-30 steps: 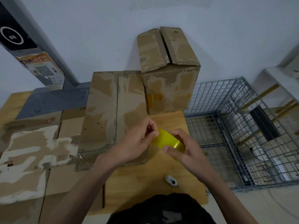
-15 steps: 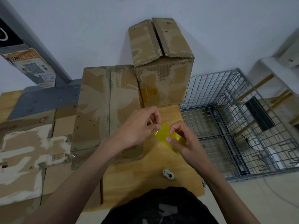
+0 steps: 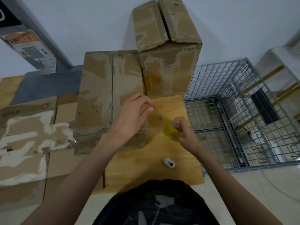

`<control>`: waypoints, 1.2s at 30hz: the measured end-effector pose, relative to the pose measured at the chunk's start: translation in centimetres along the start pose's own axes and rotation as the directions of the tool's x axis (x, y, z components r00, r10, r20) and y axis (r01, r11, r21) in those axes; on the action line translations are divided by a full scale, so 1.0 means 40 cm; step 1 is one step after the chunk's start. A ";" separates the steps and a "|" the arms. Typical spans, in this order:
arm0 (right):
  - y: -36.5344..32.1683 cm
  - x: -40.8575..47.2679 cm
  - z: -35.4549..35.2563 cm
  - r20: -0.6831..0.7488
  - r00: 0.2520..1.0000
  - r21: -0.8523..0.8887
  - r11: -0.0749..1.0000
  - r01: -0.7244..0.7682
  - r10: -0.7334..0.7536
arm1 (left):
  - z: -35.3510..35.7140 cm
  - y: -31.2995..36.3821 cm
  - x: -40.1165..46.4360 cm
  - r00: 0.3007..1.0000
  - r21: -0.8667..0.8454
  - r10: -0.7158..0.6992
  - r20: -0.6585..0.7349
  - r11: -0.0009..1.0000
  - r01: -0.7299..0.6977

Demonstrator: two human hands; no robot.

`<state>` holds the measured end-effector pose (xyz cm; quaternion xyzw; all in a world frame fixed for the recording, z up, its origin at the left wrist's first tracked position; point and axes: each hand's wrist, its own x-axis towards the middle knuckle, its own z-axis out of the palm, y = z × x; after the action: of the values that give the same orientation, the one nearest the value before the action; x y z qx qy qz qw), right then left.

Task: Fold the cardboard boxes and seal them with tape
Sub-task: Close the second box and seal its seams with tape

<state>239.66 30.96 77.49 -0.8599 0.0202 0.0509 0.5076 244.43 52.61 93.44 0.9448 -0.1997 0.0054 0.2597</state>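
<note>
I count two folded cardboard boxes on the wooden counter (image 3: pixel 162 153): a lower box (image 3: pixel 107 98) lying in front of me and a taller box (image 3: pixel 168 51) standing behind it against the wall, the two touching. There is one roll of yellow tape (image 3: pixel 169 133), one small white device (image 3: pixel 169 163) on the counter near my body, one wire cage (image 3: pixel 235 111) off the counter's right edge, and a spread of flattened cardboard sheets (image 3: pixel 29 137) to the left. Compared with half a second ago, my hands have separated: then both met at the roll above the counter, now my left hand (image 3: pixel 134 116) has drawn away towards the lower box, its fingers loosely curled and blurred, so I cannot tell whether it pinches a tape end. My right hand (image 3: pixel 183 132) grips the roll, fingers curled round it, just beside the lower box's right front corner and above the counter. The lower box is worn, its brown skin torn away in pale patches, and its top flaps meet in a closed centre seam; the taller box's top flaps sit slightly parted along a dark gap.
</note>
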 end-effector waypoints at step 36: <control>-0.208 -0.002 0.149 -0.061 0.839 -0.223 0.827 0.516 -0.540 | -0.027 -0.320 -0.181 0.955 0.089 0.259 -0.142 0.964 -0.249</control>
<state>239.89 40.19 81.90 -0.8793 -0.1930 -0.1419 0.4116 242.74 65.90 87.28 0.9167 -0.2987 0.1180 0.2378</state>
